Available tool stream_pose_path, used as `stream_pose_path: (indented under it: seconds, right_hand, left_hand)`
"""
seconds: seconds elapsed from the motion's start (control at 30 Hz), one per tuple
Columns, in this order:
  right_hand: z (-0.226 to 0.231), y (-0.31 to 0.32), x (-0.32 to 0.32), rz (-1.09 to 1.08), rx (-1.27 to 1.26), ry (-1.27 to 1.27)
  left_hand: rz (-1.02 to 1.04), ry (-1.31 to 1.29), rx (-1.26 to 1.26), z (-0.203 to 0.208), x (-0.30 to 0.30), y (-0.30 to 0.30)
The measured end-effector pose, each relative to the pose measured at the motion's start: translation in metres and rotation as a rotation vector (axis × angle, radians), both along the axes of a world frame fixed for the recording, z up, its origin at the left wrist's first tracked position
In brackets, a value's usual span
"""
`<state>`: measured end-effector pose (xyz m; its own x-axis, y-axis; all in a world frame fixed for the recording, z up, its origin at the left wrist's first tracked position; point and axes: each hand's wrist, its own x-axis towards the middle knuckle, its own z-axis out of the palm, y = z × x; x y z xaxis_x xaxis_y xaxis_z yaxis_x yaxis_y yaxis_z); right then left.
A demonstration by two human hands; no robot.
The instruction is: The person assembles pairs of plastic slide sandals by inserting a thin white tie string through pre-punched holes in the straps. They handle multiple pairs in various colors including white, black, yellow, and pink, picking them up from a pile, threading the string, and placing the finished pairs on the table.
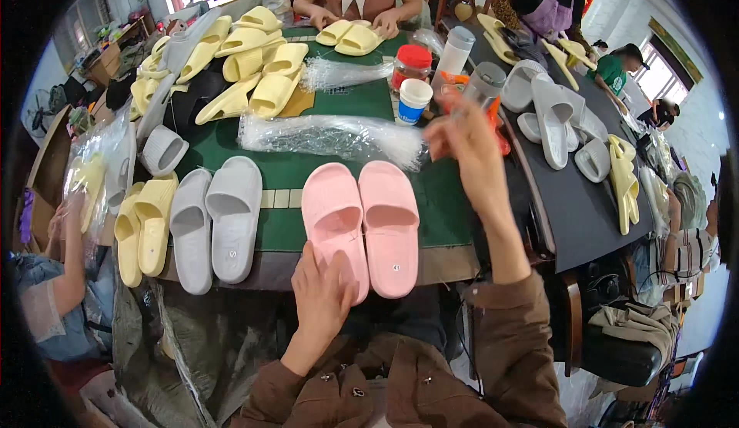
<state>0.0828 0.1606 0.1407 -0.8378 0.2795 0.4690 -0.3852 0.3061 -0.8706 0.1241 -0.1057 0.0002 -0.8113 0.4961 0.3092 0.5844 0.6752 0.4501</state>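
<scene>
A pair of pink slide slippers (pixel 392 243) lies side by side at the table's near edge, toes pointing away from me. My left hand (pixel 319 293) grips the heel part of the left slipper, its thumb on the footbed and its other fingers at the outer edge. A thin strand seems to run between the two slippers. My right hand (pixel 467 139) is raised beyond them to the right, blurred by motion, beside the bundle of clear plastic strands (pixel 331 137). Whether its fingers hold anything does not show.
Grey slippers (pixel 233 220) and yellow slippers (pixel 156 224) stand in pairs to the left. More yellow slippers (pixel 277 81) pile up behind. A red-lidded jar (pixel 412 66), a white-and-blue tub (pixel 414 102) and a bottle (pixel 454 51) stand at the back right. Co-workers sit around.
</scene>
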Motion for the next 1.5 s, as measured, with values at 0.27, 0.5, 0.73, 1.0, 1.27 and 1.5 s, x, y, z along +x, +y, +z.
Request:
stream_pose_path:
  seconds: [0.27,0.5,0.73,1.0,1.27,1.5]
  right_hand:
    - [0.045,-0.019,-0.023,-0.044,-0.434,0.527]
    - [-0.147,0.023,-0.050,-0.344,-0.447,-0.178]
    - [-0.175,0.023,-0.067,-0.562,0.036,-0.170]
    - [-0.179,0.029,-0.073,-0.320,-0.061,-0.146]
    - [-0.182,0.043,-0.076,-0.353,0.000,-0.035]
    - [-0.103,-0.014,-0.021,-0.106,-0.400,0.019]
  left_hand:
    - [-0.016,-0.003,0.027,-0.002,0.002,-0.003]
    - [-0.031,-0.044,0.013,0.004,0.005,-0.002]
    - [-0.043,-0.044,0.020,0.003,0.003,-0.002]
    - [-0.081,-0.060,0.059,0.004,0.002,-0.004]
    - [-0.113,-0.067,0.115,0.010,-0.007,-0.011]
    - [-0.186,-0.303,0.547,0.025,-0.022,0.000]
